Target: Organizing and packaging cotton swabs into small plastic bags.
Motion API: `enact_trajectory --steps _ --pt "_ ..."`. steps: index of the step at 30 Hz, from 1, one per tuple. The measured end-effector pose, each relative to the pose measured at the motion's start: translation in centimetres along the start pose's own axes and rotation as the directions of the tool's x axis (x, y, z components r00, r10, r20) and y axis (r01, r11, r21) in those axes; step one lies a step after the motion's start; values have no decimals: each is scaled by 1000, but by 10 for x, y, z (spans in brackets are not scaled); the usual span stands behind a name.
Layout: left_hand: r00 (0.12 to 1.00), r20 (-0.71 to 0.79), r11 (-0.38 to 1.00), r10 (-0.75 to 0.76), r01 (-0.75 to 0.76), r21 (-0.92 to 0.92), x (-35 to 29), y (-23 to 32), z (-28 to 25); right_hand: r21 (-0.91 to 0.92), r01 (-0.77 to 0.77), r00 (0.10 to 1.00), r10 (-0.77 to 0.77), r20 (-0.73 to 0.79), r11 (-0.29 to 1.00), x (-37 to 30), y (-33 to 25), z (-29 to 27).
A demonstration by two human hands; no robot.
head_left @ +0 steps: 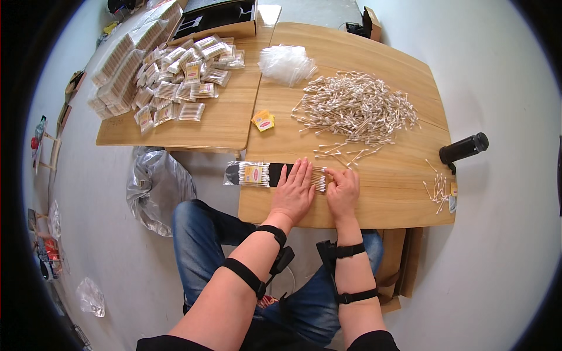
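My left hand point(294, 190) lies flat, fingers stretched out together, over a black strip point(280, 171) and the near side of a row of cotton swabs point(319, 178). At the right end of that row is my right hand point(342, 190), its fingers curled in and the index fingertip by the swabs. Whether it pinches anything is hidden. Left of my left hand, a clear bag of cotton swabs point(262, 174) with a yellow label card point(253, 174) sits on the strip, its end reaching past the table edge.
Loose cotton swabs point(357, 108) form a big pile on the table point(374, 210). Behind are clear empty bags point(287, 64) and yellow cards point(263, 120). Filled swab packs point(181, 76) heap up at far left beside an open box point(216, 23). A black cylinder point(463, 148) stands out at the right edge.
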State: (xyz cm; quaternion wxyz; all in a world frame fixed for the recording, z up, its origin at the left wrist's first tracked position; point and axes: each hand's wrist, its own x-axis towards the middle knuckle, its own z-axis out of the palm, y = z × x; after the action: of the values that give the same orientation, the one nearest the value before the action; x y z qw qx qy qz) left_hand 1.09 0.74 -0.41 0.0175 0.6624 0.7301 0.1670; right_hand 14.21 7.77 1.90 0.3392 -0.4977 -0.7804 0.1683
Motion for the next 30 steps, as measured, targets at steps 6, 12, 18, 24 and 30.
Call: enact_trajectory --steps 6,12,18,24,30 --pt "1000 9 1000 -3 2 4 0 1 0 -59 14 999 -12 37 998 1 5 2" --pt "997 75 999 -28 30 -30 -1 0 2 -261 234 968 -199 153 937 -8 -5 9" --pt "997 67 999 -38 40 -30 -4 2 1 -284 275 921 -166 353 919 -24 -9 2" --pt "1000 3 998 -29 30 -63 -2 1 4 -372 281 919 -137 369 885 -26 -12 4" --pt "1000 -10 999 -24 23 -49 -2 0 10 -405 230 903 -38 428 885 -21 -11 5"
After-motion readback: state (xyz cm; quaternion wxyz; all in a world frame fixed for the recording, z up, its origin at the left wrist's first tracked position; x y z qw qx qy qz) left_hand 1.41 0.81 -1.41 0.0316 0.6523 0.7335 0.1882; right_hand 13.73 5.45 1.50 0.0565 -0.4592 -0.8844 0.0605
